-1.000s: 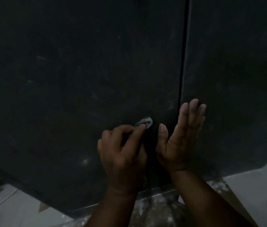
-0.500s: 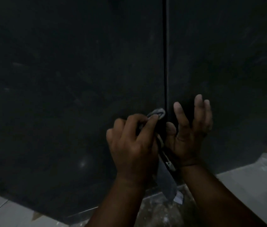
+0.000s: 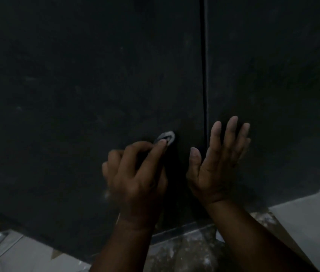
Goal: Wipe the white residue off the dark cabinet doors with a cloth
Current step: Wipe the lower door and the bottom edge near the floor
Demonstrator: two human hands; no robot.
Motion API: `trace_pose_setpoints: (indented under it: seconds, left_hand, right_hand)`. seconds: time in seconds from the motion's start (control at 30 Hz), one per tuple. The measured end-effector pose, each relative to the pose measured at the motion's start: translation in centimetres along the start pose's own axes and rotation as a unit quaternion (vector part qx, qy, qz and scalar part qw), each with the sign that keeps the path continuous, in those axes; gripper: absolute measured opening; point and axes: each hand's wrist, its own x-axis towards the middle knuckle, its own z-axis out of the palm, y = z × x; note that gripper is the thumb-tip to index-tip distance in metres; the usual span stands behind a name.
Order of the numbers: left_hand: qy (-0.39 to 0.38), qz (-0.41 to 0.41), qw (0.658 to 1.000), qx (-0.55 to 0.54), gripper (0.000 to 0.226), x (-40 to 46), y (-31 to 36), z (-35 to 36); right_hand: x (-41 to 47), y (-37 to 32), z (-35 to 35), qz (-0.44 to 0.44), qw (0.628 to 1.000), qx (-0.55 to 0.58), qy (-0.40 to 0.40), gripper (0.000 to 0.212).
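Evidently, left hand [image 3: 135, 173]: pinches cloth [image 3: 166, 137] small, concentrating pressure on left door [image 3: 76, 95].
Right hand [image 3: 218, 163]: fingers straight, holding nothing, apparently steadying right door [image 3: 282, 75].
Residue: faint smears.

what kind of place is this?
Likely an indoor room under renovation or fresh fit-out: tall dark cabinet doors smeared with faint residue, pale floor tiles, and a dusty, white-speckled floor strip below them.

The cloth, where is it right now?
In the head view, the cloth is pinched in the left hand against the left door, just left of the gap.
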Motion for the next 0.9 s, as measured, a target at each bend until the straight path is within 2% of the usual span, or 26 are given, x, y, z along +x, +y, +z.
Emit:
trace_pose_setpoints:
  seconds: [0.2,0.37,0.43,0.53,0.6,0.67,0.83,0.9]
  left_hand:
    - [-0.07,-0.03,0.997,0.03,0.022,-3.9,-1.9,-2.5]
    - [0.013,-0.074,0.997,0.016,0.018,-1.2,-3.4,-3.3]
    - [0.023,-0.073,0.997,0.012,0.018,-0.8,-3.6,-3.2]
    - [-0.019,-0.051,0.998,0.018,0.017,-2.4,-3.6,-3.5]
    - [-0.061,-0.044,0.997,0.034,0.021,-3.9,-4.3,-4.2]
    - [-0.069,-0.052,0.995,0.047,0.025,-4.7,-5.4,-5.0]
    - [0.04,-0.127,0.991,0.032,0.021,-3.3,-6.3,-5.5]
    - [0.068,-0.131,0.989,0.016,0.019,-2.6,-6.5,-5.2]
  right_hand:
    - [-1.4,-1.4,0.4,-0.013,1.0,0.014,-0.017,0.069]
    - [-2.7,-2.9,1.2,-0.101,0.994,-0.012,-0.032,0.061]
    - [-2.7,-3.8,1.4,-0.131,0.99,-0.013,-0.039,0.06]
    - [-2.2,-5.1,1.7,-0.164,0.985,-0.01,-0.043,0.059]
    - [-1.9,-5.9,1.8,-0.16,0.986,-0.003,-0.036,0.056]
    - [-1.6,-6.3,1.7,-0.159,0.987,0.007,-0.037,0.055]
    - [-1.8,-7.4,1.7,-0.142,0.989,0.021,-0.032,0.055]
    - [-2.1,-8.2,2.0,-0.13,0.991,0.026,-0.034,0.058]
